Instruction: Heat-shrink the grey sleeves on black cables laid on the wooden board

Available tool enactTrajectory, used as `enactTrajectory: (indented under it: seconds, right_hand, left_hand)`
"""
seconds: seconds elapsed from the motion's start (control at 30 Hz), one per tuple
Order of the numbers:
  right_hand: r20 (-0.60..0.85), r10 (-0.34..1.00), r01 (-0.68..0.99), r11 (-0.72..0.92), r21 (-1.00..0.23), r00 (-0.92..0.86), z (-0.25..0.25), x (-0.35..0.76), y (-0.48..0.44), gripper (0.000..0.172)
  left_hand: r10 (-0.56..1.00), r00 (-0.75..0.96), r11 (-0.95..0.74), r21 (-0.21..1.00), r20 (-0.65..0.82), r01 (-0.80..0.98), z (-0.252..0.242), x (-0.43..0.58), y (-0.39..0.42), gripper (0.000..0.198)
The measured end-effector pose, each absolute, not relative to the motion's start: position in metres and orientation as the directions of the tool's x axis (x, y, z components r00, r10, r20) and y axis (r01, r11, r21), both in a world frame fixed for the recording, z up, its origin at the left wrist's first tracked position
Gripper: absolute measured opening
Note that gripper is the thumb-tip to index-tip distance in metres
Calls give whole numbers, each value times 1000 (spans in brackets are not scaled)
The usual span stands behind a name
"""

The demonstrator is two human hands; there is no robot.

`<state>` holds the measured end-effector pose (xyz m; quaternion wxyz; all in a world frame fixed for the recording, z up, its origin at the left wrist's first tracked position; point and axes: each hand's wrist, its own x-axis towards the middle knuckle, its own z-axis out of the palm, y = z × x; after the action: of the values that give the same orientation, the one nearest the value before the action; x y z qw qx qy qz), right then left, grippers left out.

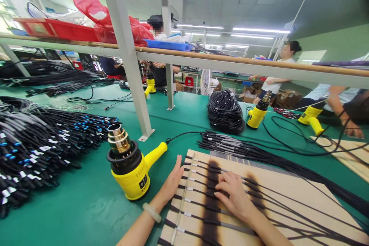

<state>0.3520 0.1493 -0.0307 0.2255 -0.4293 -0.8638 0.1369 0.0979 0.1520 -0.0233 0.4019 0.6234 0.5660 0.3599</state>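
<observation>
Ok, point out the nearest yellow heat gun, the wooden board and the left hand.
heat gun [133,180]: head view, on its yellow body.
wooden board [288,190]: head view, on bare wood between cables.
left hand [172,181]: head view, on the back of the hand.

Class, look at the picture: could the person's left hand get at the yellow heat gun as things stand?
Probably yes. The left hand lies open at the edge of the board, right beside the heat gun, holding nothing; only bare green table lies between them.

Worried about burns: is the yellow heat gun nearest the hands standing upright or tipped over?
Upright: the heat gun rests on its rear end, nozzle pointing up, beside the left hand.
</observation>
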Motion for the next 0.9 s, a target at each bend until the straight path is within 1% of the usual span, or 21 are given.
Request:
enactTrajectory:
  seconds: [0.13, 0.3, 0.47, 0.63, 0.8, 0.9]
  right_hand:
    - [233, 788, 682, 611, -401, -570, -32, 348, 141, 5]
    - [218, 785, 689, 615, -385, -579, -36, 346, 142, 6]
    - [213, 776, 685, 626, -372, -593, -34, 347, 142, 7]
    - [211, 770, 686, 635, -357, -603, -33, 347, 141, 9]
    - [216, 767, 683, 637, -357, -604, -33, 348, 140, 8]
    - [244, 777, 677, 627, -385, -581, -30, 350, 136, 9]
  left_hand:
    - [989, 146, -54, 896, -13, 442, -23, 101, 150, 80]
    - [981, 191, -44, 907, -41, 419, -19, 104, 149, 89]
    - [983, 178, -38, 912, -39, 408, -21, 104, 149, 88]
    - [983, 181, -37, 907, -43, 418, -25, 103, 150, 91]
    - [986, 164, -54, 902, -19, 429, -24, 102, 151, 83]
    - [992, 124, -53, 906, 1, 419, -23, 97, 146, 81]
